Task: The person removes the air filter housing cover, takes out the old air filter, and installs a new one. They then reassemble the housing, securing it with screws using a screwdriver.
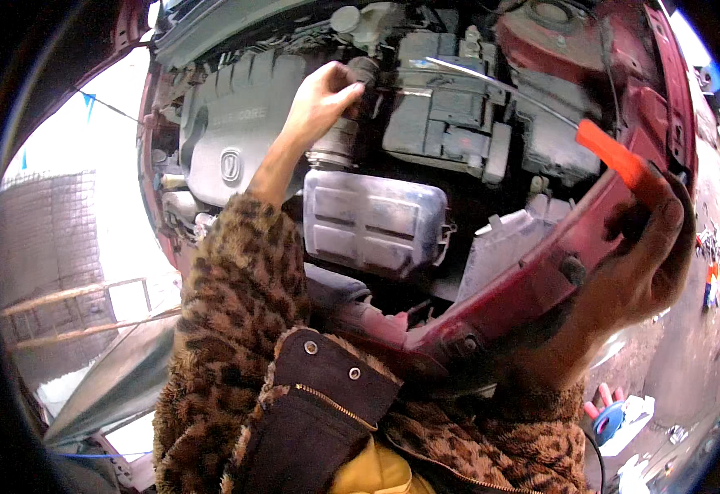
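My right hand (652, 247), at the right over the car's red front edge, is closed around the orange handle of a long screwdriver (504, 87). The thin metal shaft points left and away, its tip over the black battery and fuse box area (446, 103). In the upper middle, my left hand (320, 103) has its fingers curled in beside the dark air intake hose (364, 70). Whether those fingers touch the hose or pinch something small cannot be made out. Just nearer sits the grey ribbed air filter box (376, 221), joined to a ringed duct (333, 146).
A grey engine cover (240, 123) fills the left of the bay. The red front body panel (533, 280) curves along the near right side. At the far right lies ground (706, 346) with scattered items. A wooden ladder-like frame (88, 305) stands at the left.
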Motion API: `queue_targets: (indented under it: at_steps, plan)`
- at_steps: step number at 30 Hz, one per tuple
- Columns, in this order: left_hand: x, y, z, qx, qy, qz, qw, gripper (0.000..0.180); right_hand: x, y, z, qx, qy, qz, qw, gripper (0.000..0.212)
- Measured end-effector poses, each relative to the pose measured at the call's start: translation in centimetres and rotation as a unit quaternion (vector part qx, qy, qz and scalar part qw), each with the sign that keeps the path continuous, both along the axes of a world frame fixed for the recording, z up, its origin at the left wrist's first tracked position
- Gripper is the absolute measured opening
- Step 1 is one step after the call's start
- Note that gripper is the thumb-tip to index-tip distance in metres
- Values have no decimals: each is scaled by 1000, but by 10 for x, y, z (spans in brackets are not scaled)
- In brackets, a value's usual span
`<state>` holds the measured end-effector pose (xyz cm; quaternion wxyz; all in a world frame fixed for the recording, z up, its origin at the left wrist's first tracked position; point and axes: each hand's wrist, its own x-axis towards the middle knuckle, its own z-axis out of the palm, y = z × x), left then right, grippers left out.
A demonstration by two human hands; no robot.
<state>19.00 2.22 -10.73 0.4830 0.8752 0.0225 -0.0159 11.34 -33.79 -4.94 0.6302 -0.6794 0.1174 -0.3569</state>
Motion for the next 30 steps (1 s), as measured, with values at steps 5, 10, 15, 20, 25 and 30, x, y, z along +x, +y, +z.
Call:
queue_targets:
  at_steps: [5, 10, 15, 20, 25, 30]
  plan:
    - [-61, 64, -6, -54, 61, 90, 993, 21, -5, -1, -7, -73, 45, -7, 996, 34]
    - [-119, 103, -34, -102, 136, 207, 963, 28, -1, 10, -8, -125, 44, 0, 991, 38]
    - [-132, 94, -44, -63, 170, 186, 966, 25, -4, 14, -14, -132, 75, -7, 988, 35]
    - [-158, 90, -67, 201, 130, 26, 971, 26, -4, 18, -14, -170, 57, -6, 984, 37]
    - [-190, 118, -79, 172, 222, -37, 959, 29, -3, 31, -22, -184, 46, 21, 982, 37]
    - [-189, 105, -137, -186, 308, 287, 888, 19, 2, 27, -38, -223, 55, 18, 973, 38]
